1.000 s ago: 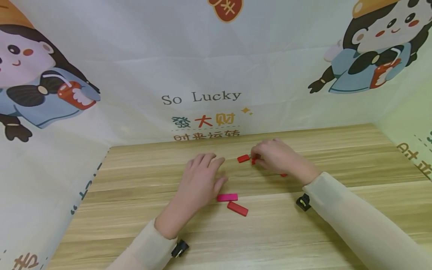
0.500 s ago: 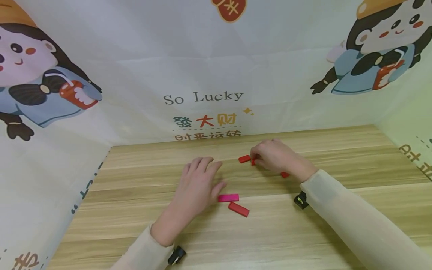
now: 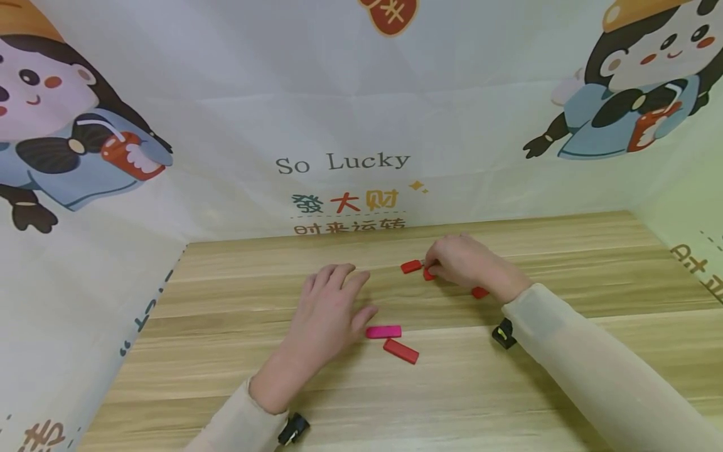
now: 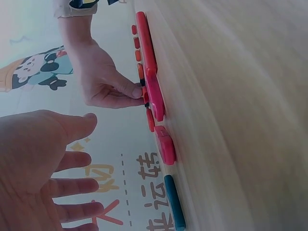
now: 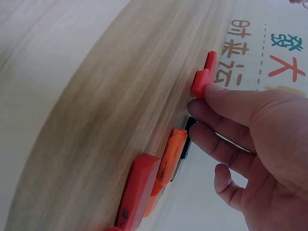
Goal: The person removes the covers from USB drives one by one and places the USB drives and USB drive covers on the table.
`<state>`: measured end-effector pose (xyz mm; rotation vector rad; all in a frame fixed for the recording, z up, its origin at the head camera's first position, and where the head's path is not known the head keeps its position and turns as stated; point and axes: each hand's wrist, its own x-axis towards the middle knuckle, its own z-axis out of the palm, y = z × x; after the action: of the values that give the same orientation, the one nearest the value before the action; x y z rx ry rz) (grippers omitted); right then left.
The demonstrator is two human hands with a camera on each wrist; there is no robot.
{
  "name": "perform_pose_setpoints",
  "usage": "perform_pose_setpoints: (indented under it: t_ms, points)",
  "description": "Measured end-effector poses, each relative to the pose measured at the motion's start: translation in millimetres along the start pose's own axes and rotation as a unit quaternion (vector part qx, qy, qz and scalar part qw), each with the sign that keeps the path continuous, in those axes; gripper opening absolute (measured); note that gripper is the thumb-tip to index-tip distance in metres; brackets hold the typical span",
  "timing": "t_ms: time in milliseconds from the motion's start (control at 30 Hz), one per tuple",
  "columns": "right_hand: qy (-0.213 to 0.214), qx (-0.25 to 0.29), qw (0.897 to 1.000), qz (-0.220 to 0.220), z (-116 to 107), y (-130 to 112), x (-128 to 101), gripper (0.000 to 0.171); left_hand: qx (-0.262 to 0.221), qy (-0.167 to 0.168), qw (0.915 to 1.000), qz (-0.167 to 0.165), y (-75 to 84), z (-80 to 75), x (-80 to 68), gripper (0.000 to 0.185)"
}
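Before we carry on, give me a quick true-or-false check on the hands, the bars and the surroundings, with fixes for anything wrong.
1. The right hand pinches a small red piece. True.
2. The left hand grips the pink bar. False: that hand holds nothing, and the bar lies on the table.
3. In the head view, the pink bar lies higher in the picture than the long red bar. True.
4. The right sleeve is dark blue. False: it is a pale cream colour.
5. The back sheet carries the words "So Lucky". True.
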<state>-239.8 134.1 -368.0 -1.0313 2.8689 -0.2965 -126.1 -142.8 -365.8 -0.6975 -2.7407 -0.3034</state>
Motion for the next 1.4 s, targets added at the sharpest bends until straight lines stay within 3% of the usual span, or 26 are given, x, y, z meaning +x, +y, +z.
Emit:
perform_pose_setpoints:
  t_ms: [733, 1033, 1400]
  points:
    - [0.010, 0.000, 1.000, 0.001, 0, 0, 0, 0.007, 0.006, -0.002, 1.0000, -0.002, 0.8, -1.6, -1.5, 0.055]
    - [0.045, 0.003, 0.999, -0.015, -4, -2, -6, 0.004, 0.001, 0.007, 1.0000, -0.002, -0.3, -3.7, -1.0, 0.056]
    - [0.087, 0.015, 0.996, -0.030, -9, -8, -20, 0.016, -0.005, 0.016, 0.9998, -0.006, -3.4, -7.1, 2.0, 0.057]
